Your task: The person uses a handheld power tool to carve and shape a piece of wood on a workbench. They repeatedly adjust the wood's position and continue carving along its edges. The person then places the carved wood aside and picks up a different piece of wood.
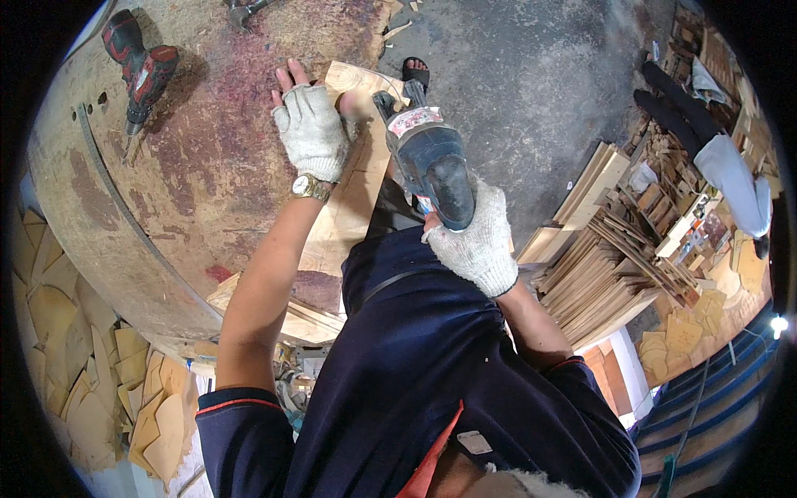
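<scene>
My right hand (477,241), in a white knitted glove, grips a dark blue and black jigsaw (440,162). The saw's front end sits at the right edge of a pale wooden board (365,178), where its blade is hidden. Lying spread on the board's left side and the worktable (199,183) is my left hand (315,124), in a white fingerless glove. Its bare fingers are stretched out, and the thumb, slightly blurred, rests over the board. A wristwatch (310,187) circles my left wrist.
A red and black cordless drill (145,75) lies at the table's far left, near a curved strip (116,178). Another tool (242,12) lies at the far edge. Cut wood pieces (594,286) are stacked at right, where another person (735,183) appears. Thin shaped panels (91,349) lie lower left.
</scene>
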Demonstrator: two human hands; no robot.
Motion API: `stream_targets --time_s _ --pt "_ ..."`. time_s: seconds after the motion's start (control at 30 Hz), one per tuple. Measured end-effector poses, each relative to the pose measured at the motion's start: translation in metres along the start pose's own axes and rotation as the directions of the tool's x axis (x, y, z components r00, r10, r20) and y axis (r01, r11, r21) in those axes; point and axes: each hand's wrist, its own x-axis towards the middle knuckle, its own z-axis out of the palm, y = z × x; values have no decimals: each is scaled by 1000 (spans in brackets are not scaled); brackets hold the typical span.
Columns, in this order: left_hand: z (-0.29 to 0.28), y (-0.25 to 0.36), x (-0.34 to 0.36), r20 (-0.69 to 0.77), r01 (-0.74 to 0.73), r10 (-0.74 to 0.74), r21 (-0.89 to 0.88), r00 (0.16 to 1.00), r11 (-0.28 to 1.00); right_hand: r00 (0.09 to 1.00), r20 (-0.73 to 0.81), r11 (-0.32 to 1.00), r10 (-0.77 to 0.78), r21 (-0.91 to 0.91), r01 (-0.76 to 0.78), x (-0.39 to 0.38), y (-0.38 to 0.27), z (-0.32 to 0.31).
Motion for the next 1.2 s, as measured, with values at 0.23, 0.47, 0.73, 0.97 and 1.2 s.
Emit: stream_targets --time_s 0.23,0.47,0.73,0.97,1.2 --pt "0 -1 1 -14 -25 25 -26 1000 999 971 139 981 193 -12 -193 1 -1 -4" --pt "-3 0 1 -15 -33 33 -17 999 999 995 41 986 87 -143 -81 -3 9 1" --pt "-2 0 3 -25 -23 21 -56 999 998 987 121 984 106 -159 -86 3 12 -4" --pt "1 -1 4 -22 -24 23 -57 999 998 996 66 977 53 -210 -38 4 7 -6" --pt "-1 0 3 -6 -14 13 -72 1000 997 989 131 976 63 -215 -34 11 11 -9"
